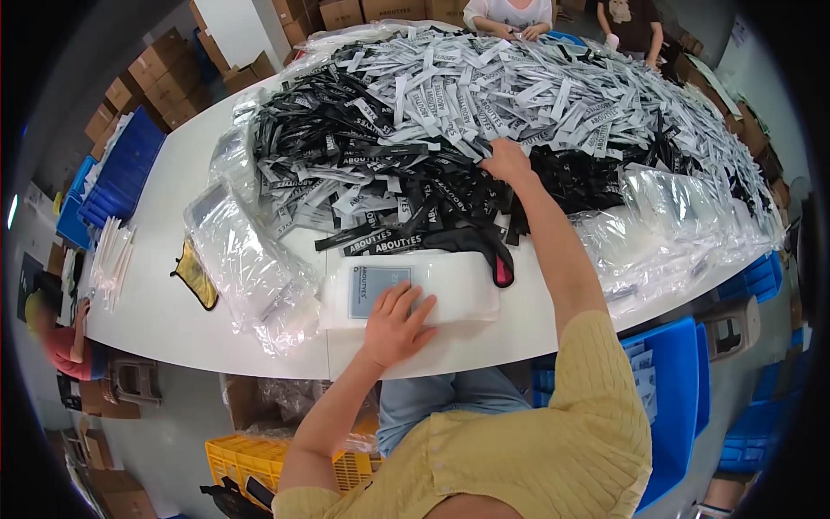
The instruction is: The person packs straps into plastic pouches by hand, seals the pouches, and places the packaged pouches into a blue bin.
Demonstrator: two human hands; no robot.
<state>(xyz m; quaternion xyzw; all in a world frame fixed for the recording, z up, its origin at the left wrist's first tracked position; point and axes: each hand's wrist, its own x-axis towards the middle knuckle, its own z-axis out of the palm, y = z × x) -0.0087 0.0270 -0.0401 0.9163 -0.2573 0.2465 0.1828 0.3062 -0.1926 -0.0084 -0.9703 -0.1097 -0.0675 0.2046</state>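
Note:
My left hand (399,325) lies with fingers spread on a stack of clear plastic bags (458,290), beside a grey-blue printed label at the stack's left end. Farther forward, my right hand (504,161) reaches into the pile, its fingers closed at a dark strip by the edge between black packets (380,156) and white packets (484,95) marked ABOUTYES. What its fingertips hold is too small to make out. A black cloth item with a pink patch (484,251) rests just behind the bag stack.
Clear bag bundles (246,251) lie left, more (674,216) right. A yellow-black pouch (197,275) is on the white table (164,320). Blue bins (125,169) stand left, another (674,372) below right. Two people (510,16) are across the table; one person (65,337) is far left.

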